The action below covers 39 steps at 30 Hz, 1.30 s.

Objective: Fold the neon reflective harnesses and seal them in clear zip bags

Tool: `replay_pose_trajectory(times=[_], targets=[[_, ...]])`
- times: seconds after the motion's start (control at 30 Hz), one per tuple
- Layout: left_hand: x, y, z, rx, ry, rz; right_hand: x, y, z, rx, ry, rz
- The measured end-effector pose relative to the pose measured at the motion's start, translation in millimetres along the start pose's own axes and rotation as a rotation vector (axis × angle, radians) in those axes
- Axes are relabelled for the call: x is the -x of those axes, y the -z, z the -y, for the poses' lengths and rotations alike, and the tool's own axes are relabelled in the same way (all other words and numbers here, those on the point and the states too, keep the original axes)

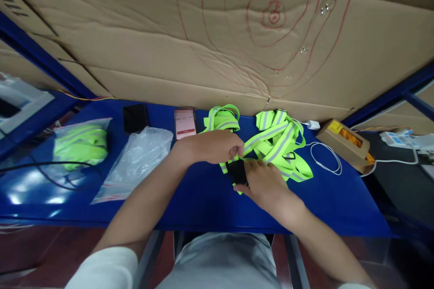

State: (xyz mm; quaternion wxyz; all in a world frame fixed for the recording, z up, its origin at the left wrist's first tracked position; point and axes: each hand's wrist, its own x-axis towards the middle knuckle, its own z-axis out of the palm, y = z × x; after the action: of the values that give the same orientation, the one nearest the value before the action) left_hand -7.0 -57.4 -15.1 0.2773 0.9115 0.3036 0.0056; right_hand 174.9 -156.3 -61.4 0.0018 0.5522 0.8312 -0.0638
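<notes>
A tangle of neon-green reflective straps with grey stripes [278, 142] lies on the blue table [203, 203]. My left hand [213, 146] is closed on a strap end near the middle of the table. My right hand [262, 183] pinches the same strap bundle at a small black patch or buckle [236, 172] just below the left hand. Both hands touch each other's work area. A second rolled green strap [222, 117] sits just behind the left hand.
A clear bag holding green straps [81, 144] and an empty clear bag [135, 162] lie at the left. A black phone [134, 117], a pink-screened phone [185, 123], a white charger cable [325, 156] and a small cardboard box [349, 142] sit along the back. Cardboard sheets [217, 31] form the wall.
</notes>
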Motion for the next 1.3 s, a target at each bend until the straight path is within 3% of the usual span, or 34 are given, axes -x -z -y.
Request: replay_pose_trajectory(times=[0.13,0.27,0.5,0.63,0.77,0.93,1.03,1.13,1.3], targets=[[-7,-13.9,-3,-0.084,-0.014,0.072,9,-31,-12,-0.238,-0.06,-0.013],[-11,-18.2,-14,-0.124,-0.087,0.03,22,-18,-33,-0.61,-0.053,-0.166],[-11,-19.1,-31,-0.171,-0.153,0.044,43,9,-28,-0.358,0.174,-0.427],[-7,-15.4,-35,-0.171,-0.188,0.024,53,6,-30,-0.465,0.032,-0.368],[-2,-11.6,-39,-0.014,-0.233,0.076,51,0,-41,-0.918,-0.111,-0.135],[6,-15.7,-53,-0.057,-0.22,0.027,37,-8,-57,-1.553,-0.402,-0.122],[4,-19.8,-58,-0.12,-0.168,0.014,34,-12,-62,-1.78,-0.577,-0.063],[-4,-21.8,-55,-0.114,-0.137,-0.028,38,-10,-62,-1.686,-0.535,-0.021],[-16,-25.7,-42,-0.067,-0.222,-0.116,51,4,-54,-0.99,-0.26,-0.216]])
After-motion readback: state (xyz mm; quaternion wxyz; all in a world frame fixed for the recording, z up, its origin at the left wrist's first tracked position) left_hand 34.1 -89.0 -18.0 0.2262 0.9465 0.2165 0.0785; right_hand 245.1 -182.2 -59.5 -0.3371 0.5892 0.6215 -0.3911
